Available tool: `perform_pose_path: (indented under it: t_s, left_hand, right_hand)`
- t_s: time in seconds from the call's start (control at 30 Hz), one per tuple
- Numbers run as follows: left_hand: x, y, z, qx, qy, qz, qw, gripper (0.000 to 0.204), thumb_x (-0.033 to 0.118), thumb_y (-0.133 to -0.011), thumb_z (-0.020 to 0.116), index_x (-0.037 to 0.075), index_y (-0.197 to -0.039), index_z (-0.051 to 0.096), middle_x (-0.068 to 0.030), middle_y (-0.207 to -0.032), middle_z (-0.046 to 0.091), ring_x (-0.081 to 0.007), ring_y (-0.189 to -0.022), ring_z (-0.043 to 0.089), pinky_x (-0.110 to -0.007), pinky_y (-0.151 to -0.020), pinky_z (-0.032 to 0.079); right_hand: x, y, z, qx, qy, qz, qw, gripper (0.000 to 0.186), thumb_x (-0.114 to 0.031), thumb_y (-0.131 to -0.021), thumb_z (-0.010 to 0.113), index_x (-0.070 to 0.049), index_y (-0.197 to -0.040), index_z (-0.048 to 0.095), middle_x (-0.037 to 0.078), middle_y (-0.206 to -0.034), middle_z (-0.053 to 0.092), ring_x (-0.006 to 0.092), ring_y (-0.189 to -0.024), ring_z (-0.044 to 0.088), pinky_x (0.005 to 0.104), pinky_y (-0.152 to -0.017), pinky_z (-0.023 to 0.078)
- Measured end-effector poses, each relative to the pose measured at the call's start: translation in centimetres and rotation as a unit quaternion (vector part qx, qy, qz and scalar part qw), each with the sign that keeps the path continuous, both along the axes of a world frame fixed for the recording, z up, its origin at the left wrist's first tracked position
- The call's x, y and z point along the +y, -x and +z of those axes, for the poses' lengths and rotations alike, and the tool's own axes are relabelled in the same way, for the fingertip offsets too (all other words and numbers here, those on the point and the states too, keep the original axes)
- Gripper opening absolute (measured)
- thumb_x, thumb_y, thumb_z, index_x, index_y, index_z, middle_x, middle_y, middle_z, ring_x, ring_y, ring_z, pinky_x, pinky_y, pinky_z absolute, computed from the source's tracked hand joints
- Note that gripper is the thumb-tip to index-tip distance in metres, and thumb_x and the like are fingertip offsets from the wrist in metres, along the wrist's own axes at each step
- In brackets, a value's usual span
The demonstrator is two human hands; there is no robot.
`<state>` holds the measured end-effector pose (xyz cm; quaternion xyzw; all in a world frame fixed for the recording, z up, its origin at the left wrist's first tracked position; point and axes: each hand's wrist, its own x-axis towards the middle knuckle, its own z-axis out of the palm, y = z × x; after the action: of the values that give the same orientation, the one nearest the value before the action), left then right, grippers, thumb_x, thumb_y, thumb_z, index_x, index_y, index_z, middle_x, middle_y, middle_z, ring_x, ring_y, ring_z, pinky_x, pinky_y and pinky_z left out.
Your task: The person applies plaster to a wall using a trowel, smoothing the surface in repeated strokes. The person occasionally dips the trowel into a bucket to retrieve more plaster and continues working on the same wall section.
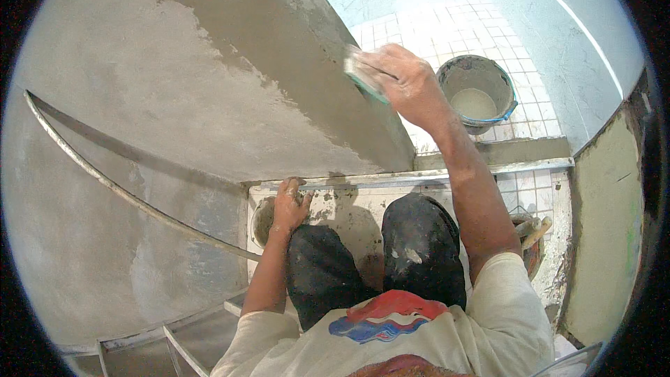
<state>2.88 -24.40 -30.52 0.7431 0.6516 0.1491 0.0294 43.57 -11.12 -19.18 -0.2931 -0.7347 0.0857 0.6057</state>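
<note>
My right hand (405,73) is closed round a pale, sponge-like pad (364,77) with a green edge, smeared by motion. The pad is against the right edge of a wall (307,56) coated in wet, darker grey plaster, and the fingers' far side is hidden. By my left knee, my left hand (289,206) rests on the whitish plank (349,202), near its far edge, with thumb and fingers apart and nothing in it. Beside that hand stands a small bucket (262,222), partly covered by my arm.
A dark bucket (457,73) with greyish liquid and a blue handle stands on white tiles (419,28). Tools with wooden handles (536,232) lie right of my knee. A curved-looking pole (139,202) leans at left, above a metal frame (174,349).
</note>
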Motion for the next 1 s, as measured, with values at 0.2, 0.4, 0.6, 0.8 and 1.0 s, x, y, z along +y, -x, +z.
perform_pose_path:
  t_s: [0.2,0.4,0.6,0.8,1.0]
  left_hand:
    - [-0.2,1.5,-1.5,0.022,-0.011,-0.010,1.000,0.037,0.019,-0.093,0.083,0.006,-0.124,0.067,-0.0213,-0.126,0.068,-0.0461,-0.126,0.061,-0.054,-0.108,0.051]
    - [0.2,0.3,-0.6,0.010,-0.012,-0.014,1.000,0.038,0.020,-0.093,0.083,0.006,-0.124,0.068,-0.0211,-0.127,0.068,-0.0457,-0.126,0.061,-0.053,-0.108,0.051]
    - [-0.2,1.2,-1.6,0.033,-0.013,-0.011,0.999,0.040,0.019,-0.091,0.084,0.006,-0.125,0.068,-0.0209,-0.127,0.068,-0.0467,-0.126,0.061,-0.054,-0.108,0.051]
    - [0.2,1.0,-1.5,0.023,-0.031,-0.022,0.999,0.040,0.021,-0.092,0.083,0.006,-0.126,0.068,-0.0223,-0.131,0.066,-0.0475,-0.129,0.060,-0.054,-0.110,0.052]
    - [0.7,0.4,-1.3,0.011,-0.039,-0.015,0.999,0.037,0.019,-0.093,0.082,0.006,-0.124,0.068,-0.0228,-0.129,0.065,-0.0470,-0.126,0.062,-0.054,-0.106,0.053]
  right_hand:
    - [-0.9,0.8,4.6,0.116,-0.012,0.086,0.989,0.044,0.003,-0.096,0.066,-0.007,-0.138,0.077,0.015,-0.121,0.077,0.0262,-0.110,0.075,0.0377,-0.102,0.059]
    - [0.3,0.4,1.2,-0.001,-0.016,-0.002,1.000,0.045,0.005,-0.095,0.066,-0.006,-0.138,0.077,0.016,-0.122,0.077,0.0259,-0.110,0.074,0.0369,-0.102,0.058]
    - [-0.5,1.0,5.1,0.103,-0.015,0.078,0.992,0.044,0.003,-0.097,0.066,-0.005,-0.139,0.077,0.015,-0.121,0.077,0.0229,-0.107,0.074,0.0353,-0.100,0.058]
    - [-0.1,2.2,0.4,0.072,0.037,0.010,0.997,0.039,-0.002,-0.099,0.069,-0.004,-0.137,0.077,0.016,-0.120,0.079,0.0259,-0.108,0.076,0.0359,-0.097,0.059]
    - [0.3,1.4,-5.0,0.128,0.223,-0.018,0.966,0.035,-0.015,-0.101,0.074,-0.002,-0.134,0.077,0.018,-0.112,0.079,0.0249,-0.102,0.076,0.0369,-0.094,0.060]
